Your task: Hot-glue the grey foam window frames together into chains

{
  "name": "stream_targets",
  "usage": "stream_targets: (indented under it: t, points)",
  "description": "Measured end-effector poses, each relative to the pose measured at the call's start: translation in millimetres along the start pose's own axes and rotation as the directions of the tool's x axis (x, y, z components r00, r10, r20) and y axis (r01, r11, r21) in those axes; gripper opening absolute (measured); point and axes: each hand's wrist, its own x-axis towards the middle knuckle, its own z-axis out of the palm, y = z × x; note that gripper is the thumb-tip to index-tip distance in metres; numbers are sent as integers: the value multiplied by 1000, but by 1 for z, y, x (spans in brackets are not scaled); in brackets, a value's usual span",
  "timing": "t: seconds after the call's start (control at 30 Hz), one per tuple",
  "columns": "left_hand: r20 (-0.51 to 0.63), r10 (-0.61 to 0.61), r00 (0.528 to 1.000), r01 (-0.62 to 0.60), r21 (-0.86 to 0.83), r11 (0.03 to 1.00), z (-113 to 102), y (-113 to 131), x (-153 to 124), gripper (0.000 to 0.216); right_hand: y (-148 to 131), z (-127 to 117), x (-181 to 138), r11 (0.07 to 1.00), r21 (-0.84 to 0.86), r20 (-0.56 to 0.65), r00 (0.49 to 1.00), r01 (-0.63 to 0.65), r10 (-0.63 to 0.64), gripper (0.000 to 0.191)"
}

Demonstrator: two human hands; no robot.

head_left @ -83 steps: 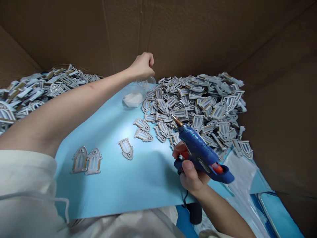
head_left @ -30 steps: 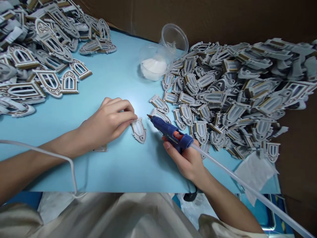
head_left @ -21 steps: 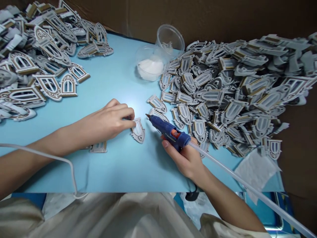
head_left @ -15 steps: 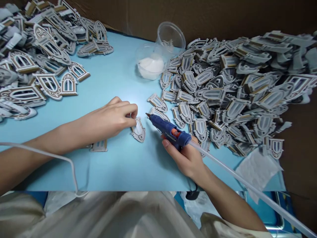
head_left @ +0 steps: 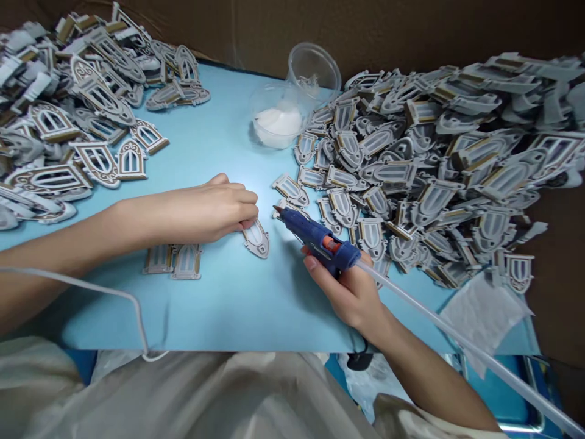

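The window piece [head_left: 258, 239] lies partly hidden by the left hand [head_left: 219, 211].

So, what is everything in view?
Glue gun: 1, blue and orange, in the right hand
Glue stick: 1, translucent white, behind the gun
Window piece: 1, grey, touching the left hand
Loose window pieces: 2, grey and gold, front left
Window piece piles: 2, grey, white and gold, left and right
Tubs: 2, clear, back centre; white material in the nearer
Cable: 1, white, front left
Thin sheet: 1, white, right
Table: 1, light blue, beneath
Cardboard wall: 1, brown, behind
Object: 1, black, below table edge
Hands: 2, bare, over the table
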Motion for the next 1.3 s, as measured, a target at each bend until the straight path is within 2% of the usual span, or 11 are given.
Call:
stream_targets:
  t: [0.17, 0.27, 0.37, 0.5, 0.73, 0.8, 0.9, 0.97, 1.07, 1.2, 1.3]
  points:
    - [-67, -122, 990, 113, -118, 987, -10, 0, -28, 24, 0, -2, -1, 999, 32, -32, 999, -18, 19, 30]
    - [-194, -255, 947, 226, -161, 961, -14, -3, -48, 22, 0, -2, -2, 999, 48, -37, 999, -18, 20, 31]
    - [-363, -452, 815, 426, -155, 892, -17, -2, -65, 20, 0, -2, -2, 998, 56, -32, 999, -21, 23, 31]
    - [-550, -628, 550, 696, -113, 709, -26, 3, -83, 28, 0, -2, -2, 999, 52, -49, 999, -5, 7, 32]
    - [-626, -718, 303, 917, -14, 399, -39, 7, -99, 41, 0, -3, -5, 999, 40, -58, 998, -7, 9, 31]
    - [-589, -727, 353, 898, -5, 440, -33, 12, -93, 42, 0, -3, -5, 999, 38, -54, 999, 0, 2, 31]
    - [-426, -628, 652, 684, -27, 729, -9, 22, -74, 42, 0, 0, -3, 1000, 25, -32, 999, 10, -9, 34]
    - [-351, -496, 794, 496, -96, 863, 12, 28, -58, 42, 0, 3, 0, 1000, 8, -9, 1000, 10, -10, 36]
    - [-328, -423, 845, 419, -88, 904, 37, 34, -36, 60, 0, 9, 4, 1000, -18, 38, 999, 12, -11, 37]
    - [-298, -461, 836, 454, -98, 886, 48, 38, -19, 82, -2, 13, 8, 996, -40, 108, 991, 86, -81, 34]
    - [-280, -493, 824, 470, -148, 870, 49, 40, -15, 80, -5, 14, 9, 991, -35, 156, 980, 132, -125, 28]
